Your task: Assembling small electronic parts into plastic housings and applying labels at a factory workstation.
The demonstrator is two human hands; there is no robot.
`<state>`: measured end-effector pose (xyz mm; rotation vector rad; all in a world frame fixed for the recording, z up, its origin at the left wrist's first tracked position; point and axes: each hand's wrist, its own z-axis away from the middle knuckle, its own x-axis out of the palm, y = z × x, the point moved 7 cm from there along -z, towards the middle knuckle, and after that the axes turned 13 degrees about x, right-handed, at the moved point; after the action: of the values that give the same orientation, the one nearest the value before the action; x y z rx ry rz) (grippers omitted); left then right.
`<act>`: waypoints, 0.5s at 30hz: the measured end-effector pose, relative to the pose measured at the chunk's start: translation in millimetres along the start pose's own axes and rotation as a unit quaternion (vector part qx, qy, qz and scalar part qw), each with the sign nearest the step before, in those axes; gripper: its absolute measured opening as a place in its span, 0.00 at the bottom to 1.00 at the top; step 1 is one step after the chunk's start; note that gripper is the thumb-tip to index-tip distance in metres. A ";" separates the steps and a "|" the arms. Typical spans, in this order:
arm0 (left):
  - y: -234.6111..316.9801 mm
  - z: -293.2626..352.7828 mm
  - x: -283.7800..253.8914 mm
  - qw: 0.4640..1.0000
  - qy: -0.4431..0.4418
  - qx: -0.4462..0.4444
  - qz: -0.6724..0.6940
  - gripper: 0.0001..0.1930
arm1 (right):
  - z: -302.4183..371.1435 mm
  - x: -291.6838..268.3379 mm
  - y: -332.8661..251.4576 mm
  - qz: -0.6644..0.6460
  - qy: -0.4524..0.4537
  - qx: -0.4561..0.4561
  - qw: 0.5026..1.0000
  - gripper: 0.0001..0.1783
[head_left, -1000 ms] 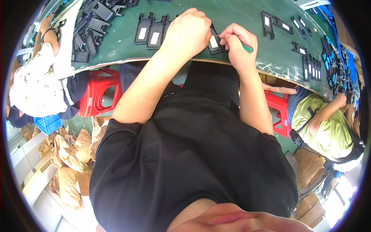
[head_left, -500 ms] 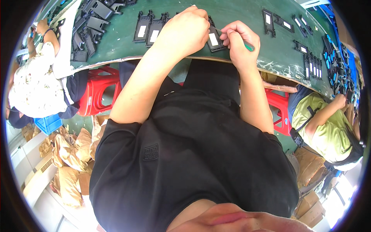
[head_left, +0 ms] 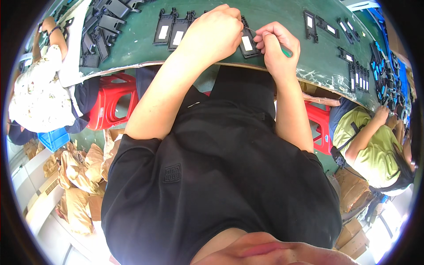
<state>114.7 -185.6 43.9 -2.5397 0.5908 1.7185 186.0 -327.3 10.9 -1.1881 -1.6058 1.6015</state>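
Note:
My right hand (head_left: 282, 48) is closed around a slim tool with a green handle (head_left: 287, 52) and a thin metal shaft, which points left toward my left hand. My left hand (head_left: 216, 33) is closed with its fingers curled over the far end of a black plastic panel (head_left: 250, 47) bearing a white label; what its fingertips hold is hidden. The panel lies on the green table, between my two hands. Just left of my left hand, similar black panels with white labels (head_left: 164, 32) lie side by side, partly covered by the hand.
Black plastic parts (head_left: 109, 24) are heaped at the far left of the table (head_left: 132, 53). More labelled panels (head_left: 310, 26) lie to the right, beside a pile of black and blue pieces (head_left: 384, 70). Co-workers (head_left: 44, 97) sit on both sides, and red stools (head_left: 112, 99) stand below the table edge.
My right hand has shifted slightly right with the tool, and the labelled panel between my hands sits a little further right. At the right, a co-worker's hand has moved slightly left.

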 end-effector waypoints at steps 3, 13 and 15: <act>11.6 -5.7 -3.8 0.996 -0.047 0.076 0.024 0.05 | -1.4 0.7 2.4 -0.012 -0.001 0.009 1.000 0.10; 11.7 -5.1 -6.2 0.998 -0.017 0.066 0.013 0.07 | -5.5 2.9 5.1 0.000 0.012 0.044 0.999 0.10; 10.6 -5.1 -4.5 0.998 -0.024 0.063 0.014 0.07 | -5.9 7.1 3.7 0.055 -0.002 0.006 0.998 0.12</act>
<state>114.5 -195.3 52.1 -2.4106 0.7103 1.6863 188.7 -318.7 6.7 -1.2867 -1.5548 1.6809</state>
